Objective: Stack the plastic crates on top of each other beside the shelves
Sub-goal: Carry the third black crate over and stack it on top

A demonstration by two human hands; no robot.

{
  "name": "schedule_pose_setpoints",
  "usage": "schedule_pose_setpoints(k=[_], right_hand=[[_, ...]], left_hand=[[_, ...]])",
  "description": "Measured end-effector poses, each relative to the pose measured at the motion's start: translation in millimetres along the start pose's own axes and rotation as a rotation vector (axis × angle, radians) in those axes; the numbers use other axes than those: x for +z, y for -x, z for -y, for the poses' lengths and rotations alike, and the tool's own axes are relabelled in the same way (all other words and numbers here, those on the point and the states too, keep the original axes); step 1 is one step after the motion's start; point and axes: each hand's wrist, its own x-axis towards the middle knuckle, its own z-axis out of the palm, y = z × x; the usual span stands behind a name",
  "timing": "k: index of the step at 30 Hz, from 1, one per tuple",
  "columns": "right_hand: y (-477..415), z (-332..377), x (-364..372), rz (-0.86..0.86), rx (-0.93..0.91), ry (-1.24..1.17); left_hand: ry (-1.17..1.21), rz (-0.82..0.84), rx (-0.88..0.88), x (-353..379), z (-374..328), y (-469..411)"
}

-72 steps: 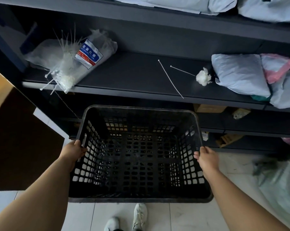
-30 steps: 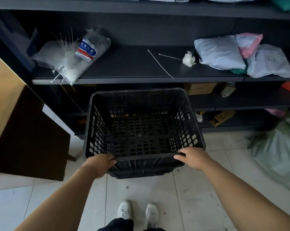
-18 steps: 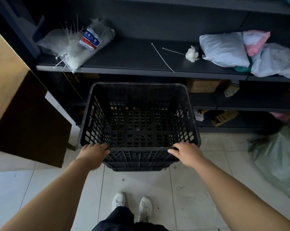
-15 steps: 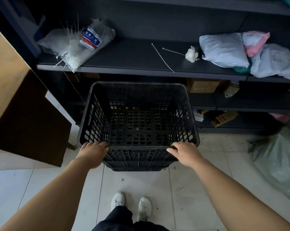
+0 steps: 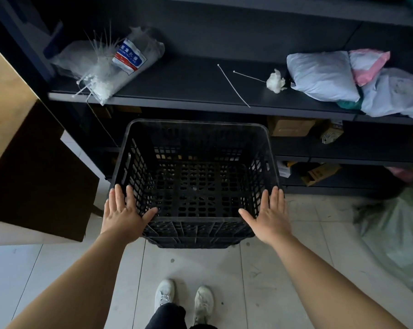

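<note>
A black plastic lattice crate [image 5: 193,124] stands upright in front of the dark shelves [image 5: 200,100], its open top facing me. Below its near wall a second black lattice layer [image 5: 191,241] shows, like another crate underneath; I cannot tell for certain. My left hand [image 5: 123,213] is open, fingers spread, at the crate's near left corner with the thumb by the rim. My right hand [image 5: 267,216] is open the same way at the near right corner. Neither hand grips anything.
A brown cardboard box [image 5: 22,162] stands close on the left. A bag of white cable ties [image 5: 105,67] and grey and pink parcels [image 5: 324,77] lie on the shelf. A green-grey sack [image 5: 395,233] lies on the floor at the right. My white shoes [image 5: 184,300] are on pale tiles.
The crate came down from carrying height to rest low in front of the shelves. Both hands shifted from its side handles to its near rim, then let go and spread open.
</note>
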Motion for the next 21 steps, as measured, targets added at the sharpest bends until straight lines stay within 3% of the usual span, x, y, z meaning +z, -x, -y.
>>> schedule_pose_setpoints(k=[12, 21], right_hand=[[-4.4, 1.1, 6.1, -0.052, -0.025, 0.109], [4.1, -3.5, -20.8, 0.069, 0.016, -0.058]], left_hand=[[-0.009, -0.018, 0.007, 3.3, 0.1, -4.0], [-0.126, 0.111, 0.074, -15.4, 1.0, -2.5]])
